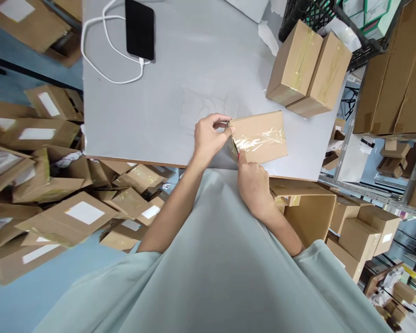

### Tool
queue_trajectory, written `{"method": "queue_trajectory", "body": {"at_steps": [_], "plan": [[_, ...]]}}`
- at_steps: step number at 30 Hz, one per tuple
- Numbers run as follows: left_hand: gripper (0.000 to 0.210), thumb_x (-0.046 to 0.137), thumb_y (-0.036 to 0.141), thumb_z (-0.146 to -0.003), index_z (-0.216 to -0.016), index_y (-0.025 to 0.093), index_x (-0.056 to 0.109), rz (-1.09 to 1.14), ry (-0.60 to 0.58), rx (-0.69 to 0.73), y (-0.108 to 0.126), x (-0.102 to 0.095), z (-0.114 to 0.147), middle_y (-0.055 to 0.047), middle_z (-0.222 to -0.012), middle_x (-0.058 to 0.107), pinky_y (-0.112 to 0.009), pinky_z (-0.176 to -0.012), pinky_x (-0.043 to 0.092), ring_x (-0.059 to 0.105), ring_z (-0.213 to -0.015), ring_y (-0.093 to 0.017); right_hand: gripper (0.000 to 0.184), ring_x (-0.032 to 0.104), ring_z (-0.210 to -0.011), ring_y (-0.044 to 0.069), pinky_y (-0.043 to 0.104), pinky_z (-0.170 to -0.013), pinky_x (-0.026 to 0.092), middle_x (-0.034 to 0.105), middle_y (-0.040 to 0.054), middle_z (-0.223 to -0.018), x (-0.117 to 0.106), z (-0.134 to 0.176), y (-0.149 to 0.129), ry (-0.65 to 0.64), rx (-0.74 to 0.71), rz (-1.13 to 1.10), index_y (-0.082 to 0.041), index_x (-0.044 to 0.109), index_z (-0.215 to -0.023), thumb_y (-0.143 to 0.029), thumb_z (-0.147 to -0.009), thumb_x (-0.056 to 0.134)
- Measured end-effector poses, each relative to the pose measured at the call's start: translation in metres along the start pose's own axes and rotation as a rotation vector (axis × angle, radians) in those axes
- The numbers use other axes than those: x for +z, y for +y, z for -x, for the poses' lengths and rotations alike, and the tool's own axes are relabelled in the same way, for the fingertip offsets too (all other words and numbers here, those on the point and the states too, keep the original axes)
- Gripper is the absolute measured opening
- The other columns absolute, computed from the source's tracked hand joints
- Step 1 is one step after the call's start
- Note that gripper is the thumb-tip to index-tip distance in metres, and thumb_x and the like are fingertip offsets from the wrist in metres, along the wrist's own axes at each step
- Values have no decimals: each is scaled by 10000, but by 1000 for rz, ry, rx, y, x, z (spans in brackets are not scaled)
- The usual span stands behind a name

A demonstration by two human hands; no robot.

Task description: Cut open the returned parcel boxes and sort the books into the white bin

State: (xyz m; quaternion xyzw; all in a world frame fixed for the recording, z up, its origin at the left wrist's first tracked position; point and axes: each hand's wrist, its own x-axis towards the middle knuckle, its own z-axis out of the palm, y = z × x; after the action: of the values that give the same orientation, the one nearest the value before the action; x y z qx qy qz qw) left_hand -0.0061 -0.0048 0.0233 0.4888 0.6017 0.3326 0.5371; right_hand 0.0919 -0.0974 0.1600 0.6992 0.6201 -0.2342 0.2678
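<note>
Taped box (263,122) lies on grey table (166,115), near our edge. Our left hand (210,134) clamps its left end, thumb opposing fingers; our right hand (253,182) curls at the near-left corner, grip unclear. We should brace the box steady, pressing lightly.

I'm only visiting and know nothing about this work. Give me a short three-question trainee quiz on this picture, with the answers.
1. True or false: a white cable is plugged into the phone on the table.

2. Fill in: the left hand touches one end of the small box, whose top carries a shiny strip of ____.

3. Which is closest to the black crate?
a) the phone
b) the pair of boxes
c) the small box

Key: 1 true; 2 tape; 3 b.
</note>
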Motion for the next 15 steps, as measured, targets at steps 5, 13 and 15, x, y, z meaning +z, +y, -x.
{"method": "queue_trajectory", "body": {"at_steps": [5,13,15], "plan": [[305,749,259,-814,-1106,245,834,-59,28,12,3,4,8,-44,-1246,838,-410,-1084,620,790,-1110,-253,510,846,-961,307,348,-776,647,829,242,-1022,9,10,7,-33,-23,-30,-80,584,-1566,-42,-1075,452],[350,750,300,-826,-1158,219,829,-37,17,38,-4,2,4,-76,-1267,837,-399,-1092,613,801,-1119,-247,525,821,-849,297,341,-734,588,844,141,-945,21,39,42,16,-93,-134,-180,557,-1636,-150,-1123,450],[374,754,313,-828,-1179,206,826,-22,6,45,-5,1,3,-89,-1273,837,-400,-1097,613,805,-1125,-251,485,811,-820,288,330,-735,560,853,110,-972,24,39,65,148,-53,-255,-234,568,-1628,-261,-1157,458]]}}
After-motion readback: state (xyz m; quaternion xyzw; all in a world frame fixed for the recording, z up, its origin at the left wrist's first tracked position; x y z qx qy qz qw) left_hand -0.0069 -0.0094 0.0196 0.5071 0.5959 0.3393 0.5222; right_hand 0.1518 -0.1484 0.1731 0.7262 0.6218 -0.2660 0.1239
